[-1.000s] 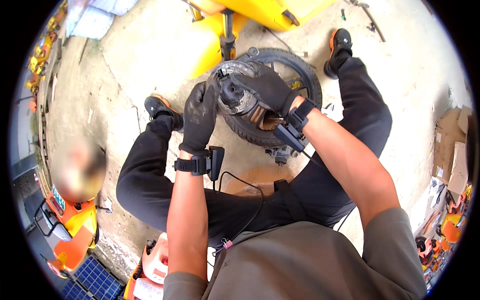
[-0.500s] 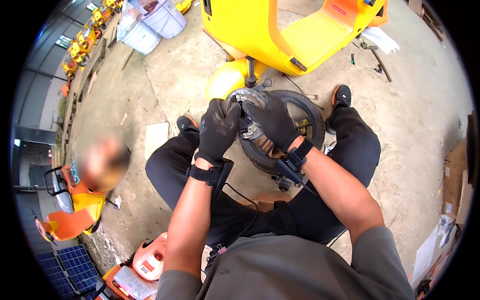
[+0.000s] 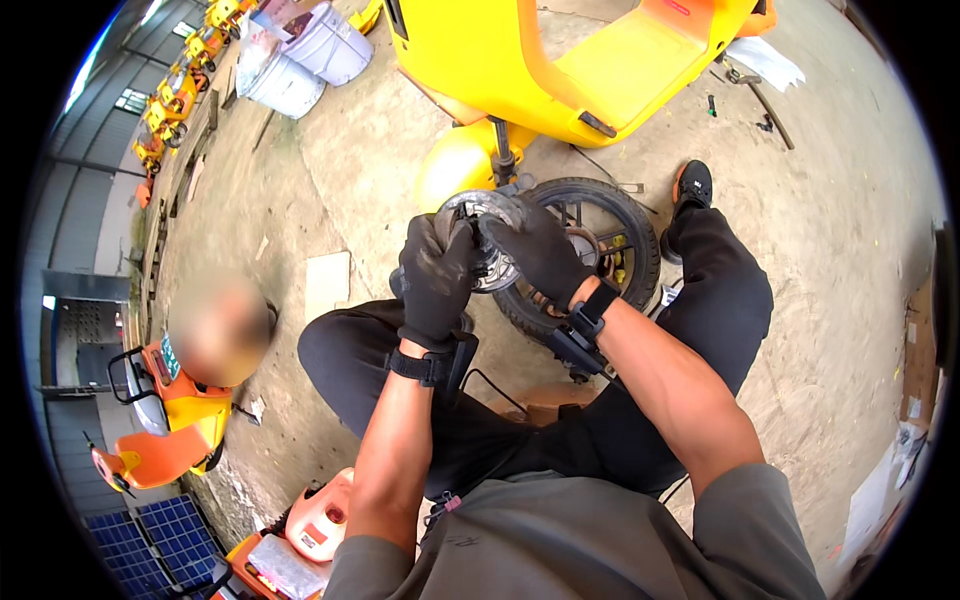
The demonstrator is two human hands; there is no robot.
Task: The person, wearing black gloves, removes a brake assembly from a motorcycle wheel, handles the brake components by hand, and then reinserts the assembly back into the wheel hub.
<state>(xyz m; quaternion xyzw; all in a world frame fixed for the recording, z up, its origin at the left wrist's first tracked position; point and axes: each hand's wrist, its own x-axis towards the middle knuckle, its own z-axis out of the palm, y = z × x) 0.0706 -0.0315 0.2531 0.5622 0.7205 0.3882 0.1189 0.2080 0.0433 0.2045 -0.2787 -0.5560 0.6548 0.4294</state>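
Observation:
My left hand and my right hand, both in black gloves, grip a dirty round metal hub part from either side, fingers curled over its upper face. Just behind and right of it a black-tyred wheel lies flat on the concrete between my legs. Above the hands, a yellow scooter body has its front fork and rounded yellow fender exposed, with no wheel mounted in the fork. My fingertips and the underside of the part are partly hidden.
Plastic buckets stand upper left, beside a row of yellow scooters. An orange-yellow scooter with a blurred patch is at left, another vehicle lower left. A metal rod lies upper right; cardboard is at the right edge.
The view has tilted up, showing more of the scooter and buckets. Both hands still grip the hub part, now turned somewhat, and my left foot is now mostly hidden behind my left hand.

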